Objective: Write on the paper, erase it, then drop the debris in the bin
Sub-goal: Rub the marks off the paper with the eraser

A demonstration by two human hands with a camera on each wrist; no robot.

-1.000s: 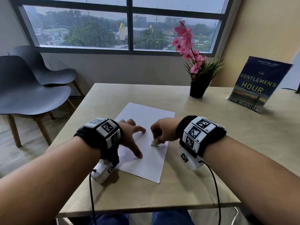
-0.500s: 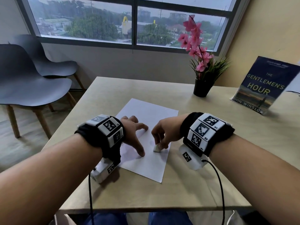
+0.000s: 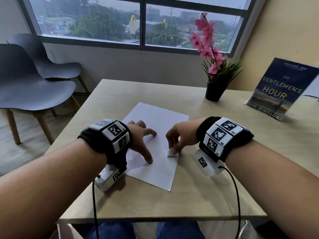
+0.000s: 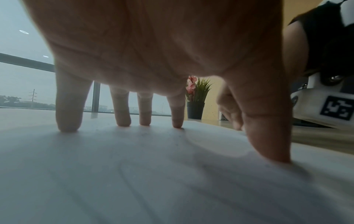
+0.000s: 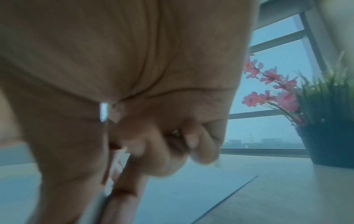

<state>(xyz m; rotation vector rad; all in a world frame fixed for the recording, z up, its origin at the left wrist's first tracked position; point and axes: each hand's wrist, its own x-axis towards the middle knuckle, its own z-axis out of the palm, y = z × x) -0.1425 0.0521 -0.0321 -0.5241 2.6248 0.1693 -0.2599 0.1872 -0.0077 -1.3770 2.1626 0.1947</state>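
Observation:
A white sheet of paper (image 3: 158,118) lies on the light wooden table (image 3: 189,200) in front of me. My left hand (image 3: 144,140) spreads over its left half, fingertips (image 4: 122,121) and thumb pressing it flat. My right hand (image 3: 177,138) pinches a small white eraser (image 3: 170,153) and holds it down on the paper near the right edge. In the right wrist view the curled fingers (image 5: 191,144) are blurred and the eraser is hard to make out. No pencil or bin shows in any view.
A black pot with pink flowers (image 3: 214,90) stands at the back of the table. A dark blue book (image 3: 279,90) is propped at the far right. Two grey chairs (image 3: 32,87) stand to the left by the window. Wrist camera cables hang over the near table edge.
My right hand has slid the eraser a little toward me and to the right on the paper. The left hand keeps pressing the sheet in the same spot. The head view has shifted slightly.

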